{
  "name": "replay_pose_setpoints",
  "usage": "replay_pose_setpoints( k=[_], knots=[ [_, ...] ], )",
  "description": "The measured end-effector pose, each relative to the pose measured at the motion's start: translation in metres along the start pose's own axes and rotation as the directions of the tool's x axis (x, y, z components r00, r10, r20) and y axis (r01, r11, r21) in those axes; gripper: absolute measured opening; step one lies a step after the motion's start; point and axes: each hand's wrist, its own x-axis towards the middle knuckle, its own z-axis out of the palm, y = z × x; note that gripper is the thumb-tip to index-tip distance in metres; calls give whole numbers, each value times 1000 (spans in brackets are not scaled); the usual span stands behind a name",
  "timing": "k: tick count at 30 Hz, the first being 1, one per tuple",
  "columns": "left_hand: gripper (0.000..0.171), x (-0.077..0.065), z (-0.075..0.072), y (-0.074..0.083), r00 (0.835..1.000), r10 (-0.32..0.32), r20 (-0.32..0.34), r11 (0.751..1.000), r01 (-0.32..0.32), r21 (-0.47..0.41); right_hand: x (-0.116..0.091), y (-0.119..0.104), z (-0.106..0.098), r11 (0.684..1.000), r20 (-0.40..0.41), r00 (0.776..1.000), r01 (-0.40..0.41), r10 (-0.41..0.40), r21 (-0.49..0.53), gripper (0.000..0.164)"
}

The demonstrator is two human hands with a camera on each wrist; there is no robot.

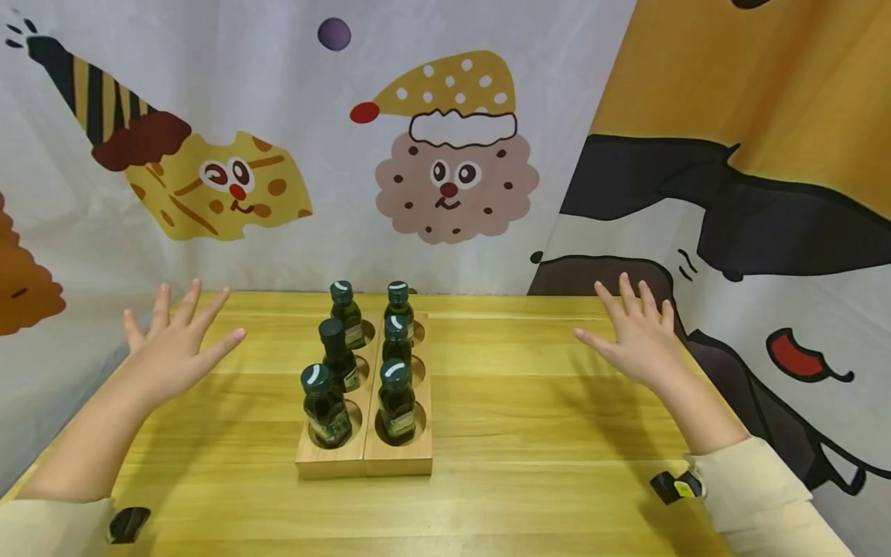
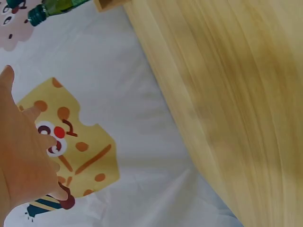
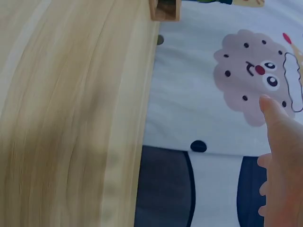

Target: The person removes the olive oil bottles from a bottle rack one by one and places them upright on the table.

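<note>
My left hand [image 1: 170,352] hovers over the left side of the table with its fingers spread, holding nothing. On the other side my right hand [image 1: 640,336] is raised in the same way, fingers apart and free of any object. Between them, left of centre, stands a wooden rack [image 1: 334,469] made of two blocks side by side with round holes. Several small dark green glass bottles with dark caps sit in it in two rows, among them a front left bottle [image 1: 327,410] and a front right bottle [image 1: 397,406]. Some bottles lean in their holes.
The yellowish wooden table [image 1: 515,495] runs back to a hanging cloth [image 1: 334,155] printed with cartoon figures. Black wrist straps show at the left cuff [image 1: 56,526] and right cuff [image 1: 748,480]. In the left wrist view a bottle neck [image 2: 37,15] enters at the top.
</note>
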Motion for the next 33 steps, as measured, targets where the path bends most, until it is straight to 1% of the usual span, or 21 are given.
replay_pose_setpoints(
  k=[7,12,15,19,23,27,29,33],
  knots=[
    [73,-14,1,14,996,62,-69,996,-66,-60,-7,-15,-1,999,-62,998,34,-32,36,87],
    [71,-22,5,29,991,95,-94,988,-106,-115,-11,-29,3,997,-93,994,58,-54,47,87],
    [69,-26,9,37,987,113,-110,979,-130,-156,-14,-38,6,995,-117,990,81,-73,62,86],
    [69,-32,15,45,981,129,-143,960,-160,-232,-17,-49,9,990,-148,984,110,-97,85,85],
    [69,-38,21,52,974,144,-177,928,-195,-317,-21,-60,12,984,-174,979,132,-110,119,85],
    [68,-43,26,60,968,153,-199,886,-223,-406,-25,-70,15,968,-213,969,163,-121,192,83],
    [68,-45,28,63,968,155,-200,859,-231,-456,-26,-76,17,954,-238,963,184,-127,236,82],
    [67,-50,32,68,970,144,-194,798,-230,-557,-28,-87,19,928,-277,951,224,-140,298,80]
  ],
)
